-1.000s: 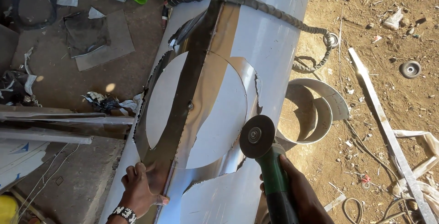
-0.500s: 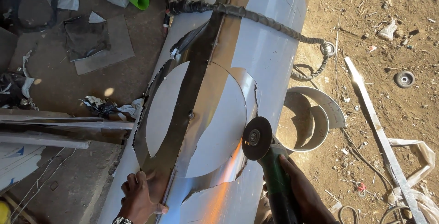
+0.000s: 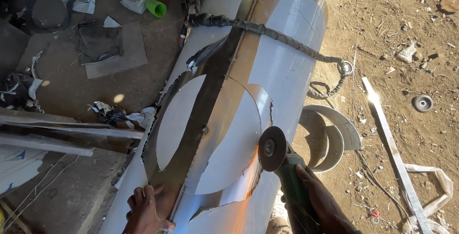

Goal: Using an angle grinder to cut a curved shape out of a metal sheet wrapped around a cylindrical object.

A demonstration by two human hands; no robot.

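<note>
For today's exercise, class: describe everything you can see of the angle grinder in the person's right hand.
The angle grinder has a dark green body and a round, dark grey cutting disc with a metal hub at its middle. The right hand grips the body from below, disc end pointing up and to the left. The disc stands edge-on against the shiny metal cylinder, at the right rim of the round cut-out plate. An orange glow shows on the metal just below the disc. Its cord is not visible.

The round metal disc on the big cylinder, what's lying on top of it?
A dark metal strip crosses the disc; the grinder wheel meets its right edge. What's underneath is hidden.
</note>
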